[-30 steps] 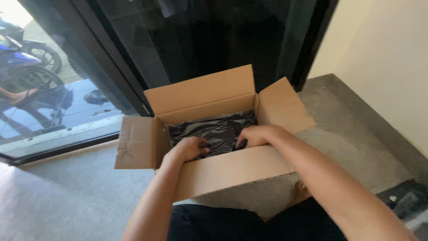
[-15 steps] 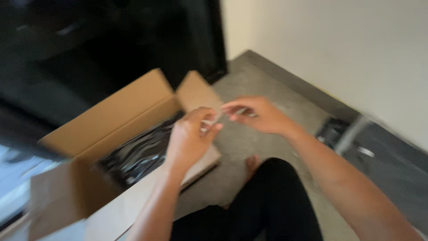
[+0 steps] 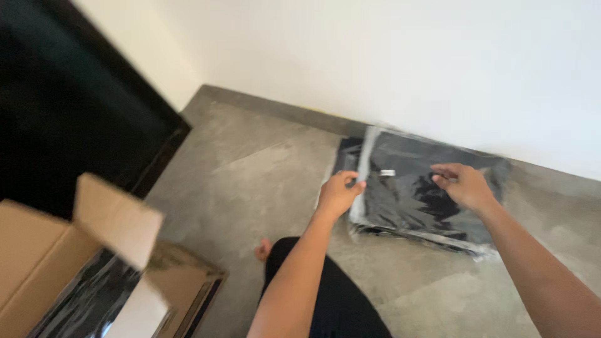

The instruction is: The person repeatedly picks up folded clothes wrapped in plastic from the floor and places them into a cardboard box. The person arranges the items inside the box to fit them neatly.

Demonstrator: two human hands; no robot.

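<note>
I see one clear-wrapped stack of black packets (image 3: 419, 194) on the concrete floor (image 3: 250, 163) against the wall. My left hand (image 3: 338, 194) pinches its left edge; my right hand (image 3: 463, 184) grips the top. One cardboard box (image 3: 81, 250) sits left, cut off by the frame, its contents hard to make out.

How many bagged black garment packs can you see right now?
2. One pack lies on the floor by the wall, both hands on it. Another shows inside the open cardboard box at lower left; more may be hidden beneath either.
</note>
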